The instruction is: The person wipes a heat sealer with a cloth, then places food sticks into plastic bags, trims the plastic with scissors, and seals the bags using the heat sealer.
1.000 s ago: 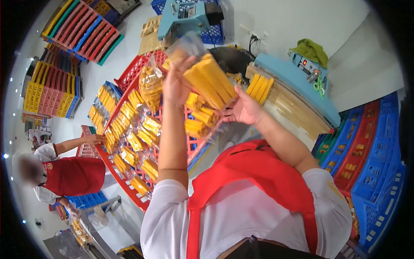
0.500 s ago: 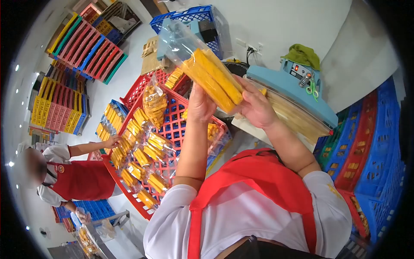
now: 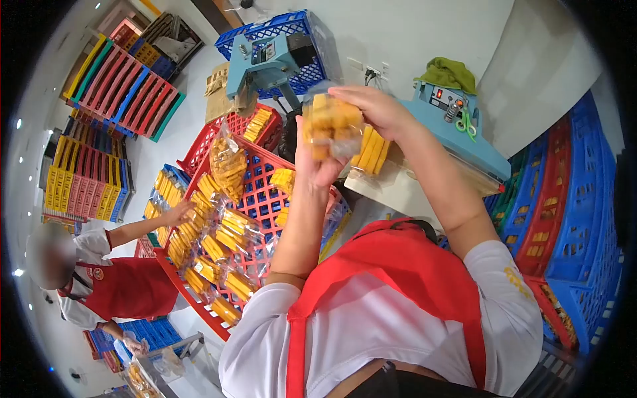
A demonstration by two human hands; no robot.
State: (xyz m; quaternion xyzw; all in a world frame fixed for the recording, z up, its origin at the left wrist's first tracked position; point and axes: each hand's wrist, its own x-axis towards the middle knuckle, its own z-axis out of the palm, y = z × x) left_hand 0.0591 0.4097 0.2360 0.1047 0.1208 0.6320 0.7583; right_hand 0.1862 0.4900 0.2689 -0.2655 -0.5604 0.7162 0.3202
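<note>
Between my two hands is a clear plastic bag of yellow sticks (image 3: 332,123), its end turned toward the camera and slightly blurred. My left hand (image 3: 314,159) supports it from below and the left side, fingers partly hidden behind it. My right hand (image 3: 375,109) grips its upper right side. Just under my right hand, another bag of yellow sticks (image 3: 371,151) lies on the pale worktop (image 3: 388,192) of a blue sealing machine (image 3: 464,149). Left of my left forearm, a red crate (image 3: 262,192) holds several bagged bundles of sticks (image 3: 232,229).
A co-worker in a red apron (image 3: 136,282) reaches toward the bags at left. A second blue machine (image 3: 262,66) stands by a blue crate (image 3: 292,26). Green scissors (image 3: 466,125) hang on the near machine. Stacked blue and red crates (image 3: 564,219) rise at right.
The bag in my hands has been tilted from lengthwise to end-on and has come lower. My right hand has moved up and left over it. The bag on the worktop is now more visible.
</note>
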